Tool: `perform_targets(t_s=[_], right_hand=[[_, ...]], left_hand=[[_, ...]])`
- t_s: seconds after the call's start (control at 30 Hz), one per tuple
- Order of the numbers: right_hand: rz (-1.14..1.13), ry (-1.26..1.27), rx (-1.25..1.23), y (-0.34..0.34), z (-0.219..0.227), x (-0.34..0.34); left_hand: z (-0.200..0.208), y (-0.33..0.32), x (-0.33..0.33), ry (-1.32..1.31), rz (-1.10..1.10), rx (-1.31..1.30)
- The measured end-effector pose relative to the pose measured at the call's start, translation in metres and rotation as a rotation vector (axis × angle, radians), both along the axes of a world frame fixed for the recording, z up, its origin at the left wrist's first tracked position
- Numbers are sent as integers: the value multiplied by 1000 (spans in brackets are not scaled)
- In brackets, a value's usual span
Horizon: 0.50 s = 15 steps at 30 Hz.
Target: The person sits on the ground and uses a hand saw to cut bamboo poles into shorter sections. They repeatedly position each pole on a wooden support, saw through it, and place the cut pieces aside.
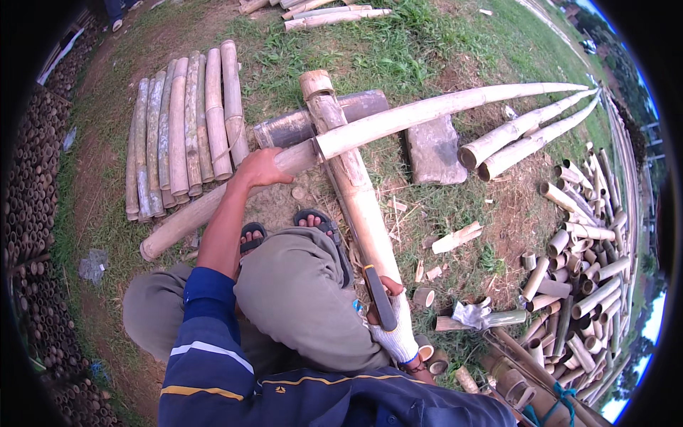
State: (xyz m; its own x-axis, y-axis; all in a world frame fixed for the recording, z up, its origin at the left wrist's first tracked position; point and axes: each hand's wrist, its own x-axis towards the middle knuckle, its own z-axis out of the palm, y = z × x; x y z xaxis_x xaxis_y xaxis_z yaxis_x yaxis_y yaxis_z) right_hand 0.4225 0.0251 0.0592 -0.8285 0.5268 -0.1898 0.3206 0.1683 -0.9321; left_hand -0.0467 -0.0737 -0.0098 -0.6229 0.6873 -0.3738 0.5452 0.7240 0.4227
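Observation:
A long pale bamboo pole (pixel 420 117) runs from the lower left to the far right. My bare left hand (pixel 262 169) grips it from above, left of a dark cut line around the pole. A thicker bamboo post (pixel 361 203), notched near its far end, slants beneath it. My right hand (pixel 393 320), in a white knitted glove, is closed around the dark grey and orange handle of a hand saw (pixel 380 299). Its thin blade reaches away along the post toward the cut line, where it meets the pole. The palm side of my right hand is hidden.
A dark log (pixel 284 129) props the post, beside a grey stone block (pixel 435 151). Cut bamboo lengths (pixel 192 117) lie in a row at left. Short offcuts (pixel 587 270) are heaped at right, near two long poles (pixel 526 142). My sandalled feet (pixel 313 220) stand close by.

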Motion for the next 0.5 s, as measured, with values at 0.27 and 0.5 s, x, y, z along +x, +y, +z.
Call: perform_targets(t_s=[0.27, 0.5], right_hand=[[2, 246, 178, 61, -2, -189], [55, 197, 214, 25, -5, -84]], left_hand=[[6, 16, 20, 145, 62, 19], [-12, -5, -8, 27, -4, 56]])
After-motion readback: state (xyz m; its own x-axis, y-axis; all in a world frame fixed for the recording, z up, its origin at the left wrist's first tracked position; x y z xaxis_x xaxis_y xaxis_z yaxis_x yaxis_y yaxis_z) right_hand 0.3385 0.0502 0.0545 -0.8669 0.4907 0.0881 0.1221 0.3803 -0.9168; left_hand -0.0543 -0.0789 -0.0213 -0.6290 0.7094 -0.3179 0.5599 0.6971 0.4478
